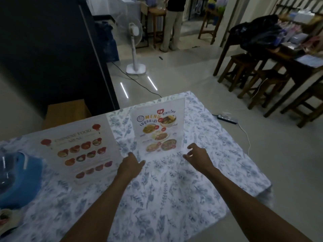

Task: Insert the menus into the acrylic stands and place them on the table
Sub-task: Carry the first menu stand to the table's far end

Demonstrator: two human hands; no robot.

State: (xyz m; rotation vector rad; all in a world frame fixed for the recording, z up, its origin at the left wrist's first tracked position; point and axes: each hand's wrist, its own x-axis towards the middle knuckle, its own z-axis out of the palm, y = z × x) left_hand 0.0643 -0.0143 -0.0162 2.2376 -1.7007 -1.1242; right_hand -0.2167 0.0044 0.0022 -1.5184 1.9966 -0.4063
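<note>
A Thai food menu in a clear acrylic stand (158,127) stands upright on the table with the floral cloth (174,198). To its left a Chinese food menu in a second acrylic stand (82,151) leans back on the table. My left hand (131,165) hovers just below the Thai stand's lower left corner, fingers apart, holding nothing. Near the stand's lower right corner my right hand (197,155) is spread, close to the base, and whether it touches is unclear.
A blue object (19,179) lies at the table's left edge. A cardboard box (66,110) sits behind the table. Beyond are a standing fan (135,41), a power strip (228,118) with cable on the floor, wooden stools and a cluttered table (279,55), and a person standing far back.
</note>
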